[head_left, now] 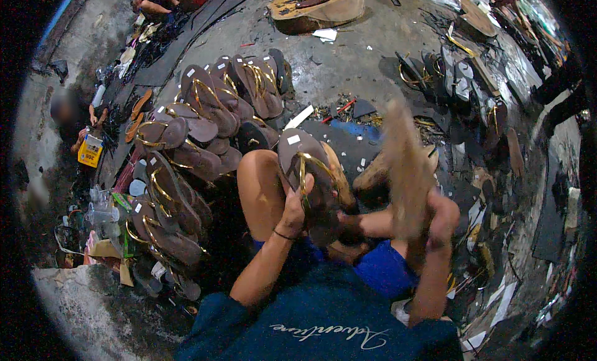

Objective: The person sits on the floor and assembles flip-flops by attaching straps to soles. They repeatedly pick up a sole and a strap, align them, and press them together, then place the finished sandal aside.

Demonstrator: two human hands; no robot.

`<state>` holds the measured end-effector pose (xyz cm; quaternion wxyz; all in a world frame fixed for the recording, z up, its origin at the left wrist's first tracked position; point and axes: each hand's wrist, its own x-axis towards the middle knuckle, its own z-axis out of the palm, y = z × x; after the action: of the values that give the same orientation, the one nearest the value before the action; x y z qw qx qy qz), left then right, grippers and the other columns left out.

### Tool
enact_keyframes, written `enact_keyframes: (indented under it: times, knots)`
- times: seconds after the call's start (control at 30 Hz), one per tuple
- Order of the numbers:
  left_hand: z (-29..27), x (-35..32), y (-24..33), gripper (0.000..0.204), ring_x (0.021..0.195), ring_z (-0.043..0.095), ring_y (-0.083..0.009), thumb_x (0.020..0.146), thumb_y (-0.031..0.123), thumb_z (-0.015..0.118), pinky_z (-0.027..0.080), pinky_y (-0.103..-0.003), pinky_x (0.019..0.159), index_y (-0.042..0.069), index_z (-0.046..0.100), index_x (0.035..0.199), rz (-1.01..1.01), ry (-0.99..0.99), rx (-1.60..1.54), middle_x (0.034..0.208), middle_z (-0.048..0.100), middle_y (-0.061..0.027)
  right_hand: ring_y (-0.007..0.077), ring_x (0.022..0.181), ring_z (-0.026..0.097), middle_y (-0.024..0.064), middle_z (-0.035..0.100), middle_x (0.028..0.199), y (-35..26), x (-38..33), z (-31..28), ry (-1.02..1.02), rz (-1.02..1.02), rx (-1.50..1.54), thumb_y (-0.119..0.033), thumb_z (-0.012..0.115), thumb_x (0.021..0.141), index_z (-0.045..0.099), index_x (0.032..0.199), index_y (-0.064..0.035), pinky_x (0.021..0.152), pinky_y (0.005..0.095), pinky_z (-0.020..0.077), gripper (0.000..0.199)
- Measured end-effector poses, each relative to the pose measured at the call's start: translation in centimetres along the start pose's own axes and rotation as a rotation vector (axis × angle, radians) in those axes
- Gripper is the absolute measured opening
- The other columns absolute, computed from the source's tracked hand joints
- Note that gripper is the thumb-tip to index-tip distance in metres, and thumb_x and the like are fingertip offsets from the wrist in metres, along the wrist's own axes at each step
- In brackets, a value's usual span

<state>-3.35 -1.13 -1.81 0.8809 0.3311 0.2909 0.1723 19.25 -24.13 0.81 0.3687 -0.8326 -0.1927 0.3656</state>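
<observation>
You hold a gold-strapped brown sandal (297, 146) beside your left knee (256, 185).
Your left hand (293, 213) pinches its side; your right hand's (443, 217) fingers clutch a motion-blurred brown slab (404, 156). More sandals (208, 103) lie leftward.

Worn grey concrete floor (398, 44), scrap-strewn toward three o'clock; a wooden block (342, 11) at twelve; at eight, perhaps a raised concrete ledge (81, 305).
</observation>
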Motion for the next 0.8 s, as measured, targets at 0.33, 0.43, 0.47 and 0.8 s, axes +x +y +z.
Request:
enact_keyframes:
  times: [0.33, 0.43, 0.47, 0.8]
  knots:
    - [-3.2, -4.3, -3.4, 0.086, 0.116, 0.054, -0.0367, 0.088, 0.076, 0.022, 0.047, -0.048, 0.097, 0.01, 0.036, 0.142, 0.042, -0.176, -0.34, 0.14, 0.044, -0.0223, 0.0324, 0.083, 0.065, 0.0186, 0.065, 0.097, -8.6, -13.9, 13.9, 0.191, -0.476, -0.187, -0.023, 0.072, 0.08, 0.06, 0.113, 0.0043, 0.073, 0.0372, 0.0527, 0.045]
    - [-4.1, -4.7, -3.1, 0.09, 0.117, 0.053, -0.038, 0.086, 0.078, 0.022, 0.047, -0.048, 0.097, 0.009, 0.031, 0.144, 0.018, -0.255, -0.474, 0.139, 0.044, -0.0242, 0.0327, 0.082, 0.065, 0.0176, 0.065, 0.096, -9.4, -14.7, 14.5, 0.229, -0.583, -0.222, -0.023, 0.072, 0.079, 0.061, 0.111, 0.0026, 0.072, 0.0387, 0.0531, 0.043]
    - [-3.9, -4.8, -2.6, 0.092, 0.117, 0.053, -0.0381, 0.086, 0.079, 0.023, 0.047, -0.048, 0.097, 0.009, 0.03, 0.145, 0.009, -0.265, -0.48, 0.139, 0.044, -0.0248, 0.0326, 0.083, 0.065, 0.0176, 0.065, 0.096, -9.6, -14.5, 14.7, 0.233, -0.586, -0.232, -0.023, 0.072, 0.079, 0.061, 0.112, 0.0024, 0.072, 0.0386, 0.0532, 0.043]
    - [-4.6, -4.7, -3.3, 0.088, 0.111, 0.057, -0.0296, 0.087, 0.071, 0.035, 0.047, -0.039, 0.097, 0.0, 0.032, 0.139, 0.047, -0.133, -0.328, 0.127, 0.053, -0.0212, 0.0319, 0.089, 0.067, 0.0202, 0.066, 0.105, -10.2, -9.8, 20.1, 0.449, -0.625, -0.298, -0.032, 0.068, 0.081, 0.059, 0.117, 0.0012, 0.072, 0.0388, 0.0562, 0.05]
